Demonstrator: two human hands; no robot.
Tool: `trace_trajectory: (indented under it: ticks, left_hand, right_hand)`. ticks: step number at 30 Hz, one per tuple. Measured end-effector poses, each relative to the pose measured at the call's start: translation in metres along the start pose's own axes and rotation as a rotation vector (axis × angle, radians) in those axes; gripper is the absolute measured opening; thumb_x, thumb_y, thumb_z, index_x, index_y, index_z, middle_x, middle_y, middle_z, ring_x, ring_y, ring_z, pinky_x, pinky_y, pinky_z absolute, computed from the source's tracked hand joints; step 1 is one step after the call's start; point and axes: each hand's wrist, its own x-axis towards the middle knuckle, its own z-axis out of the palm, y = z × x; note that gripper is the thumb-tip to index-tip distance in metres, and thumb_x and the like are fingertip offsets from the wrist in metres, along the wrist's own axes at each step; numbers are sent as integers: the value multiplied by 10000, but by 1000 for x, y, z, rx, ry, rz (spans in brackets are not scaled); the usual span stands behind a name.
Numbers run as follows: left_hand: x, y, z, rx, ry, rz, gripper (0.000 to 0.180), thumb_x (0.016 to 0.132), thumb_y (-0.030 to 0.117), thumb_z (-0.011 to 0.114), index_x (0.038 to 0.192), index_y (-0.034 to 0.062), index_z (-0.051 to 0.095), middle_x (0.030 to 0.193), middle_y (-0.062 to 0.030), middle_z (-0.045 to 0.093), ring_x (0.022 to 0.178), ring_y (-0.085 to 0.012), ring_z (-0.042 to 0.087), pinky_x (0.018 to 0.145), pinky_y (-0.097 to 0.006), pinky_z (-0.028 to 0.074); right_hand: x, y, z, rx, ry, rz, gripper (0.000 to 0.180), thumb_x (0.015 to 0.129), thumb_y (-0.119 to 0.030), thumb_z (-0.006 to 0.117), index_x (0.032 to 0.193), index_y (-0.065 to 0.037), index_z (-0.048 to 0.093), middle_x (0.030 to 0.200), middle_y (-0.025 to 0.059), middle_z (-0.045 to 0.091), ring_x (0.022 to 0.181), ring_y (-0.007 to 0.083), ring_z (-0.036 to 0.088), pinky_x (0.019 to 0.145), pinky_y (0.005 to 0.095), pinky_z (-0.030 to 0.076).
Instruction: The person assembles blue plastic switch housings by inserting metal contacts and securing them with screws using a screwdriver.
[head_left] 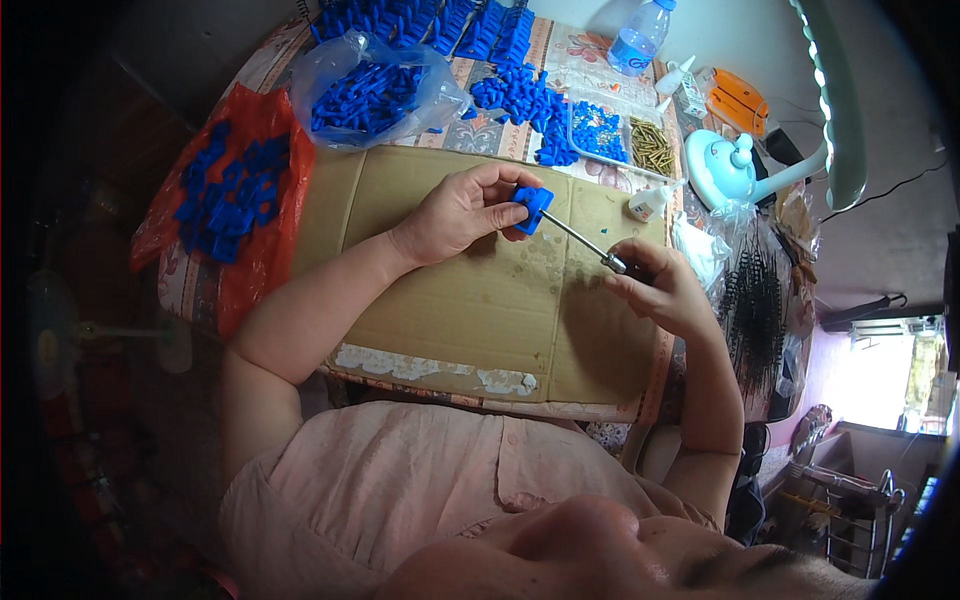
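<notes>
Pinching small blue rigid plastic block (533, 207), left hand (462, 212) grips edges; right hand (660, 285) closed around thin metal screwdriver (585, 243); block probably light, hard, slippery.

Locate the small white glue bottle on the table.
In the head view the small white glue bottle lies right of centre, at the cardboard sheet's far right corner, below the brass screws.

screwdriver (590, 243) handle hidden in right hand (665, 290), brass screws (651, 146) indistinct

Left grip (465, 208) and right grip (655, 285) closed.
</notes>
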Motion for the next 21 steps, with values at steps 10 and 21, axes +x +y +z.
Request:
trace_trajectory:
  ticks: [10,21]
  left_hand:
    - [0,0,-2,25,-34,4,319,945,98,594,1244,17,517,1009,-45,624,902,-114,614,793,-284,547]
    - [-1,8,-1,94,-17,-122,346,953,148,591,1263,19,511,931,-44,635,786,-96,636,720,-243,545]
  right_hand:
    - [1,-2,-1,296,-165,187,269,884,-182,684,1090,-11,662,727,-26,608,625,25,518,547,208,413]
    - [-2,-9,10,-323,75,-200,283,866,-142,649,1128,-37,645,893,169,682,791,346,665,699,398,516]
